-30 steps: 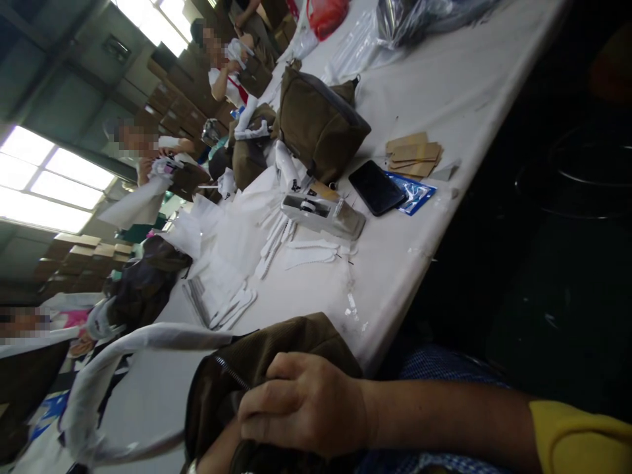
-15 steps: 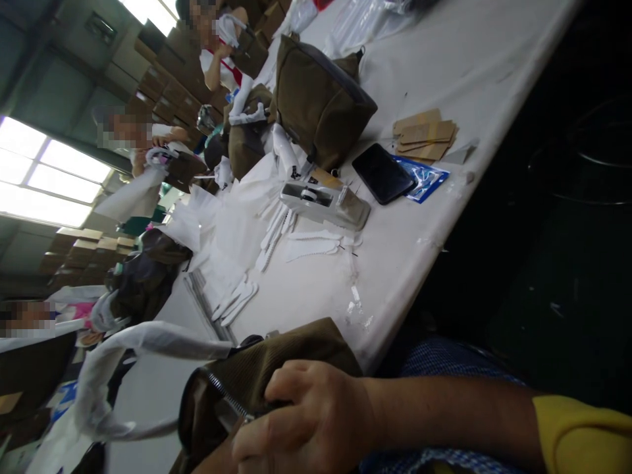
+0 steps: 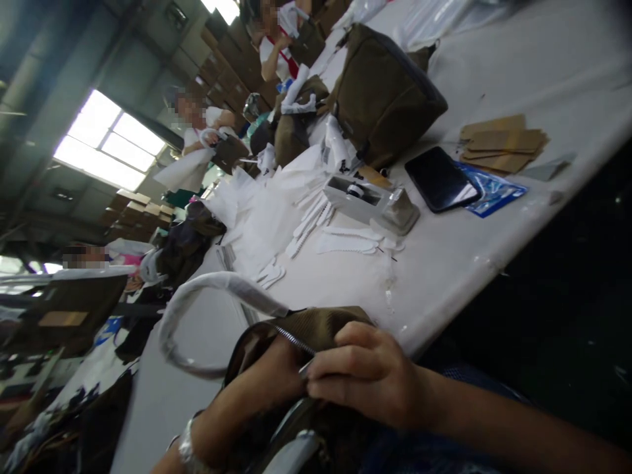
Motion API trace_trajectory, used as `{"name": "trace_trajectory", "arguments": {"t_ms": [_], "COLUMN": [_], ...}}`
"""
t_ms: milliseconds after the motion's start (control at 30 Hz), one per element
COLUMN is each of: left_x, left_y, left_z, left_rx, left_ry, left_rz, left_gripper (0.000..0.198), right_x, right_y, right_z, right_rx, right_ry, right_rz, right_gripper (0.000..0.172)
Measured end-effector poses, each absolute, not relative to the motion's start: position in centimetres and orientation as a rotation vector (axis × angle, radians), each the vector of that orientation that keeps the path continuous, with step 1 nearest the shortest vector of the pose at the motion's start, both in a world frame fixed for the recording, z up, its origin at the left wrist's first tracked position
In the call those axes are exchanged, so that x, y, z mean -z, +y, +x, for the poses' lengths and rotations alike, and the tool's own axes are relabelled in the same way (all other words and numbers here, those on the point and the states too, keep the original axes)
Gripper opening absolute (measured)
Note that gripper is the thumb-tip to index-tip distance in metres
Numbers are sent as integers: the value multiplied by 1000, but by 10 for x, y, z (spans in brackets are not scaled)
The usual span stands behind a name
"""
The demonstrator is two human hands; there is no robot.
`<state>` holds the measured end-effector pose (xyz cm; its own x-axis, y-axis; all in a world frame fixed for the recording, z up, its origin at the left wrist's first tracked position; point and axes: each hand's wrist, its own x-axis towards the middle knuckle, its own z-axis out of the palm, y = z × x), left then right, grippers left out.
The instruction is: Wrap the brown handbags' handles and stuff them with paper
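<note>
Olive-brown handbag (image 3: 333, 322) at near edge of white-covered table (image 3: 439, 270), zipper (image 3: 295, 340) open, wrapped handle (image 3: 224, 282) looping left. Right hand (image 3: 370, 375) pinches the bag's zippered rim, fingers closed, small metal piece at fingertips. Left hand (image 3: 284, 362) reaches into the opening; fingers hidden, can't tell grip. Tape dispenser (image 3: 370, 201) farther off, black phone (image 3: 439, 179) right of it.

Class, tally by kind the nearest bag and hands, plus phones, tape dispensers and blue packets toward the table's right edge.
Brown fabric bag with white-wrapped handle: 1
Bare left hand and right hand: 2
Flat black phone: 1
Grey plastic tape dispenser: 1
Blue plastic packet: 1
Total: 6
</note>
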<state>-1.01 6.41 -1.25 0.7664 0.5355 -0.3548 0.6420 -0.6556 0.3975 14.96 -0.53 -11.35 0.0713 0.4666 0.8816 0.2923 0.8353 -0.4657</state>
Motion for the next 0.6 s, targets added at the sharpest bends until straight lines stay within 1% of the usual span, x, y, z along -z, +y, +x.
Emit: {"name": "trace_trajectory", "arguments": {"t_ms": [100, 167, 300, 333, 367, 400, 500, 533, 600], "left_x": [-1, 1, 31, 39, 46, 51, 65, 70, 81], "left_y": [57, 48, 28, 25, 24, 23, 28, 32, 41], "left_z": [-30, -49, -75, -76, -75, -72, -59, -55, -48], "left_rx": [75, 77, 177, 156, 128, 107, 150, 170, 144], "left_ry": [998, 1019, 782, 745, 708, 658, 448, 409, 405], "left_rz": [2467, 2485, 2543, 2577, 2609, 2628, 2585, 2555, 2504], "left_gripper": [28, 32, 64, 68, 67, 61, 28, 22, 27], "right_x": [117, 117, 109, 106, 105, 104, 106, 107, 108], "right_y": [-10, -12, -18, -20, -22, -24, -28, -28, -24], "right_z": [164, 170, 169, 166, 161, 155, 138, 134, 133], "right_rx": [-219, -190, -70, -64, -76, -103, -216, -228, -181], "right_ry": [-1505, -1564, -1790, -1825, -1848, -1870, -1924, -1926, -1895], "right_rz": [-757, -812, -852, -834, -795, -728, -510, -482, -511], "right_gripper": [21, 26, 36, 36, 35, 33, 22, 21, 23]}}
